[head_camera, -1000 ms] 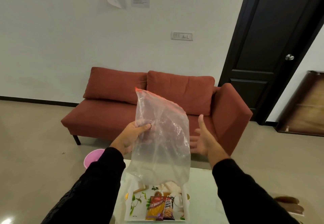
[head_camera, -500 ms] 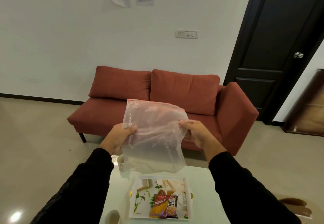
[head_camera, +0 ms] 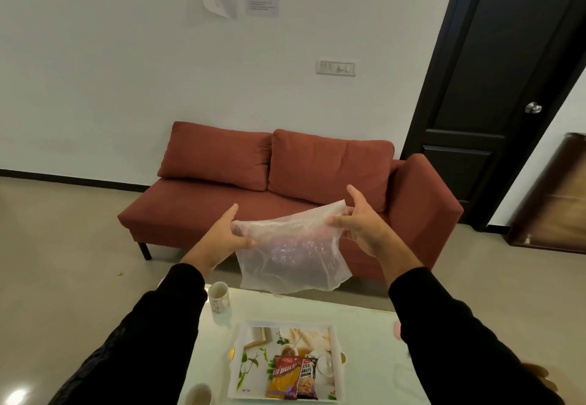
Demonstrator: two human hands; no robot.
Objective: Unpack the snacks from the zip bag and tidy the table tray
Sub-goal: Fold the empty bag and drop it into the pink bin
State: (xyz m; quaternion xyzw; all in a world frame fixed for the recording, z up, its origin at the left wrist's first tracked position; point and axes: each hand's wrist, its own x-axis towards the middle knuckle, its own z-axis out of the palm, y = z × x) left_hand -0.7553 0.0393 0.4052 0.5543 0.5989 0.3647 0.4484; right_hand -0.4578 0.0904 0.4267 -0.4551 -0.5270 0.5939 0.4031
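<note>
White wall, a rust-red sofa [head_camera: 285, 189] and a black door [head_camera: 494, 87] are filling the far side of the room as I am looking down past both black sleeves at a pale table [head_camera: 364, 325]. I am holding the clear zip bag [head_camera: 291, 252] up in the air above the table's far edge, with the sofa behind it, and it is sagging crumpled between my hands; I am seeing nothing inside it. My left hand [head_camera: 222, 236] is pinching the bag's left edge between thumb and fingers, and my right hand [head_camera: 358, 220] is gripping the right edge with curled fingers while its thumb is sticking upward. Below, on the table, the white printed tray [head_camera: 336, 373] is sitting near me, and two snack packets are lying in its near half, touching side by side: a red and yellow packet [head_camera: 283, 379] on the left and a peanut packet [head_camera: 307, 379] on the right. A white mug [head_camera: 218, 296] is standing at the table's far left corner, well apart from the tray, and another cup [head_camera: 198, 393] is showing at the bottom edge, just left of the tray.
</note>
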